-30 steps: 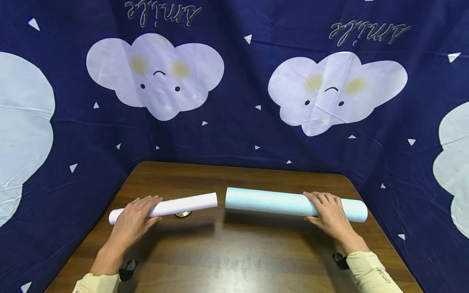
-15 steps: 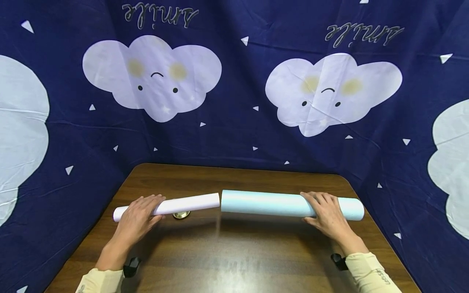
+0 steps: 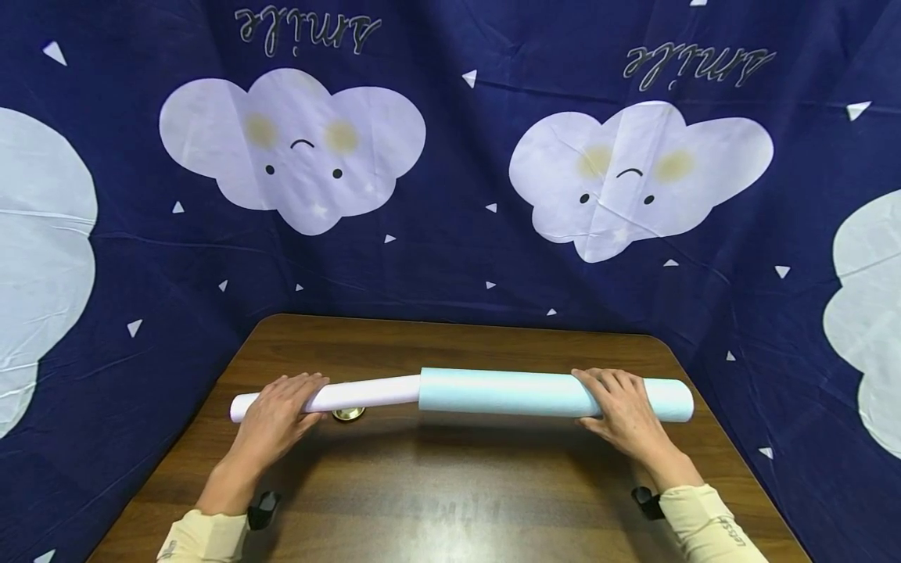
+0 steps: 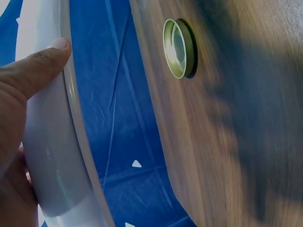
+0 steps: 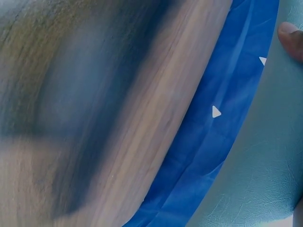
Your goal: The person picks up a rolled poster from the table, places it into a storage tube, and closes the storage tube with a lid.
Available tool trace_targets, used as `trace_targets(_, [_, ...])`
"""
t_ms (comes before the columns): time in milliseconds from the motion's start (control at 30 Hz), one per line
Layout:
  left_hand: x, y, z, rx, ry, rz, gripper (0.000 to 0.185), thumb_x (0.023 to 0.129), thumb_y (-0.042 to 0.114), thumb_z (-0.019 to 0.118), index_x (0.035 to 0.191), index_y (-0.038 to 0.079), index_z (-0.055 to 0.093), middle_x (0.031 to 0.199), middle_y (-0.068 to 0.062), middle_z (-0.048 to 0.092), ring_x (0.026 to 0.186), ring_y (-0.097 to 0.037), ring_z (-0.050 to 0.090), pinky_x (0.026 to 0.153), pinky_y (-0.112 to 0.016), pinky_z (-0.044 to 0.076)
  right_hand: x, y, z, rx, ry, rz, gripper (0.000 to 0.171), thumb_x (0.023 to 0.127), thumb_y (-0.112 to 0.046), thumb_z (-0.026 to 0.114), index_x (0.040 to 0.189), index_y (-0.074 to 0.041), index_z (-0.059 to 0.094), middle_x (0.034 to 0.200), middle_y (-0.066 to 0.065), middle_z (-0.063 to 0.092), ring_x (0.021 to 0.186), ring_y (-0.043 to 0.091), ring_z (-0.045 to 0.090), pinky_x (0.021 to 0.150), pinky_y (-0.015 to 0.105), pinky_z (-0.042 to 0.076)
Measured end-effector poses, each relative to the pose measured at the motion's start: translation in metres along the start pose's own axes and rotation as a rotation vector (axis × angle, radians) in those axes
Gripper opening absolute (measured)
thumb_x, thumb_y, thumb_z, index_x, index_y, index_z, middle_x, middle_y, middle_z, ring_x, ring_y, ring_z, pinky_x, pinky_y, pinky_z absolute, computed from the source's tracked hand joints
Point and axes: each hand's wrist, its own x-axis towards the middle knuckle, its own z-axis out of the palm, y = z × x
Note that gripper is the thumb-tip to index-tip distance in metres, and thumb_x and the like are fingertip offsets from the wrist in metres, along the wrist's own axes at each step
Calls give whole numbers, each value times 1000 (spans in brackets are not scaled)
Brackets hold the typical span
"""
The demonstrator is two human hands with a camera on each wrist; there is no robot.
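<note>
Left hand (image 3: 278,410), right hand (image 3: 622,408): forward, fingers curled, gripping.

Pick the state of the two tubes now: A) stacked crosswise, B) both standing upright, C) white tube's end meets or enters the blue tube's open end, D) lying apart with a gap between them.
C: in the head view the white tube, gripped by the left hand, runs straight up to the mouth of the blue tube, gripped by the right hand, with no gap visible.

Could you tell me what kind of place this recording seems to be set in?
Probably a makeshift recording corner rather than a workshop: a small wooden table is boxed in by a navy cloud-print cloth hung as a backdrop, and a brass grommet sits in the tabletop.
</note>
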Motion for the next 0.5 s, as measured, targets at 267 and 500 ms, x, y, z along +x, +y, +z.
trace_targets(267, [8, 9, 8, 3, -18, 11, 59, 64, 22, 84, 117, 5, 63, 115, -13, 68, 106, -32, 64, 93, -53, 47, 3, -3, 5, 19, 0, 0, 88, 53, -33, 90, 131, -17, 54, 116, 8, 61, 104, 33, 55, 88, 54, 39])
trace_targets(500, [16, 15, 14, 4, -19, 27, 58, 65, 23, 84, 117, 6, 64, 115, -14, 68, 106, -33, 64, 93, -52, 47, 4, -5, 8, 30, -4, 3, 87, 54, -33, 90, 131, -17, 54, 115, 7, 60, 105, 32, 55, 89, 53, 38])
